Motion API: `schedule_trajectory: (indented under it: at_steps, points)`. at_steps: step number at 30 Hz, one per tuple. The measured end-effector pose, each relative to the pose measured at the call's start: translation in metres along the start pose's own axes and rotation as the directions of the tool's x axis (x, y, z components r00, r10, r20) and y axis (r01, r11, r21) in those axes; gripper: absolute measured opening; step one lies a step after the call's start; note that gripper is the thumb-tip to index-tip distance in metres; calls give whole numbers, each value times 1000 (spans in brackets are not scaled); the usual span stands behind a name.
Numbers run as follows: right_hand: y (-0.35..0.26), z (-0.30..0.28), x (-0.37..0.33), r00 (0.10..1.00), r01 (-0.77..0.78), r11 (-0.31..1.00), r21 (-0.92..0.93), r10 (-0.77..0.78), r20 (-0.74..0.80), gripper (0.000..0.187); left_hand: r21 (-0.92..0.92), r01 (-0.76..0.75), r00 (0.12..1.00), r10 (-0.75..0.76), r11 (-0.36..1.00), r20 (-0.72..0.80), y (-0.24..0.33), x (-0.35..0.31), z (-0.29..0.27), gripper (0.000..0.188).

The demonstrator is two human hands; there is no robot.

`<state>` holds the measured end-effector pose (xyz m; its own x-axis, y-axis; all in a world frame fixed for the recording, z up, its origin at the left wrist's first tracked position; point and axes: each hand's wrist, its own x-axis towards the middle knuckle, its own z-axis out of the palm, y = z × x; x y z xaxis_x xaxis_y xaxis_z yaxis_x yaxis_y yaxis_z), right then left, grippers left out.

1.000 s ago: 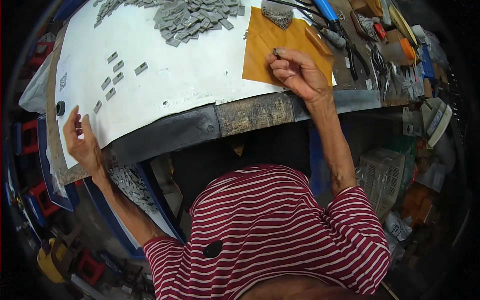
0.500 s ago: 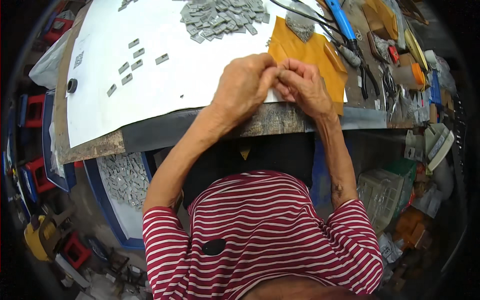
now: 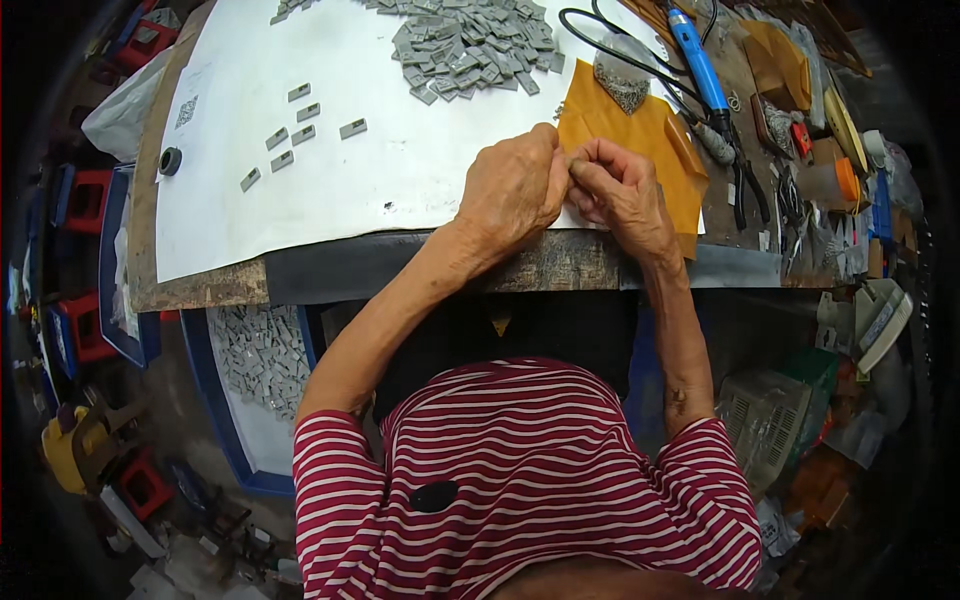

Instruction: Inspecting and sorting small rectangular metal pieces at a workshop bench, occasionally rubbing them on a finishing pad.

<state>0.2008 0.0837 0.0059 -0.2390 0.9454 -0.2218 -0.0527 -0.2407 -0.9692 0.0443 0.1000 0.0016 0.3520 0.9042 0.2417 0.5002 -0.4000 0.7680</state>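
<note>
Close together above the table's front edge, my left hand and my right hand have their fingertips nearly meeting. The left fingers are curled inward, and whatever they hold is hidden behind the hand. On the right, thumb and forefinger pinch at something too small to make out. A yellow-orange sheet lies beneath and beyond my right hand. On it stands a clear bag of tiny metal parts. Past my left hand is a heap of small grey rectangular pieces, and several similar grey pieces lie apart on the left.
White paper covers much of the table. A blue pen-shaped power tool with a black cable and black-handled pliers lie at right. A black ring sits far left. Below, a blue tray holds more grey pieces.
The whole view has shifted, so the table appears lower and further right. My hands stay together, with the right fingertips slightly lower against the left hand.
</note>
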Motion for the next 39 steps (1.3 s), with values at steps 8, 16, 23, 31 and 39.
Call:
schedule_trajectory:
  at_steps: [8, 16, 23, 31, 39]
  points:
    - [4, 5, 5, 999, 26, 997, 71, -22, -47, 14, -121, 9, 993, -22, 993, -113, -4, -1, 7, 10]
    - [10, 7, 9, 1000, 18, 949, 315, -19, 0, 14, -45, -48, 975, 37, 998, -220, -8, 4, 10, 9]
    - [14, -1, 6, 994, 50, 962, 268, -21, -111, 13, 174, -34, 958, 82, 984, -276, -48, 40, -21, 14]
    - [17, 2, 5, 988, 70, 967, 244, -33, -153, 11, 481, -2, 964, 130, 877, -232, -86, 67, -30, 20]
    - [19, 1, 2, 986, 81, 977, 198, -50, -160, 10, 398, -2, 957, 117, 917, -264, -75, 53, -35, 16]
